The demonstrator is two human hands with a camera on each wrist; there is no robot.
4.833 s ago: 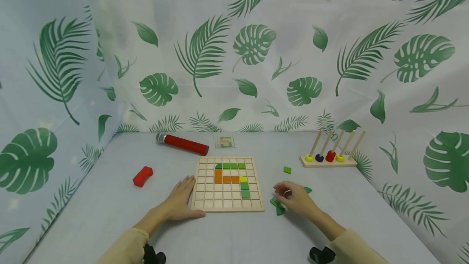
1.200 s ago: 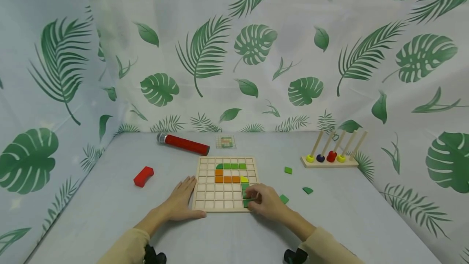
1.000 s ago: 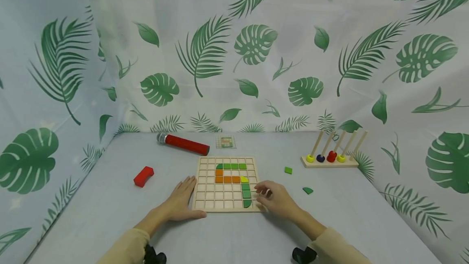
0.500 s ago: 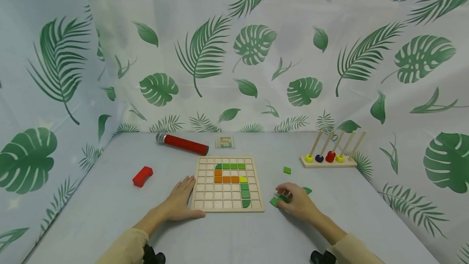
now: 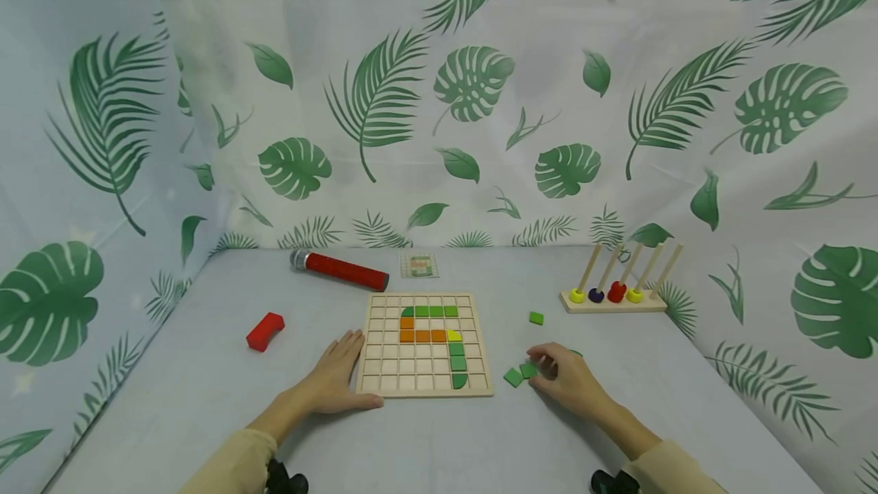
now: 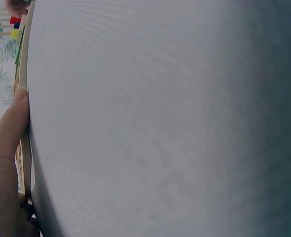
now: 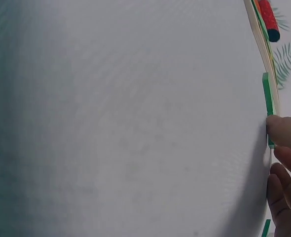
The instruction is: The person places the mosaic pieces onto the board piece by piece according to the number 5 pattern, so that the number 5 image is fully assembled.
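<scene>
My left hand (image 5: 334,378) rests spread at the near left corner of a wooden grid board (image 5: 406,381). Its fingers lie by the left edge, and the left wrist view shows the thumb (image 6: 18,106) against the near edge. Green, orange and yellow pieces fill some cells, with a rounded green piece (image 5: 459,381) ending the right column. Right of the board, my right hand (image 5: 565,378) pinches a green tile (image 5: 527,370) between thumb and forefinger, close over the table. Another green tile (image 5: 513,377) lies just left of it. A further green piece (image 5: 577,353) shows partly behind the hand.
One more green tile (image 5: 536,318) lies farther back. A peg stand with coloured beads (image 5: 613,303) is at the back right. Behind the board are a red microphone-like cylinder (image 5: 343,268) and a small pattern card (image 5: 418,265). A red arched block (image 5: 265,332) sits at left.
The rounded green piece has gone from the loose pile into the board's right column. My right hand has returned rightward to the green tiles, which now lie apart. My left hand has stayed put.
</scene>
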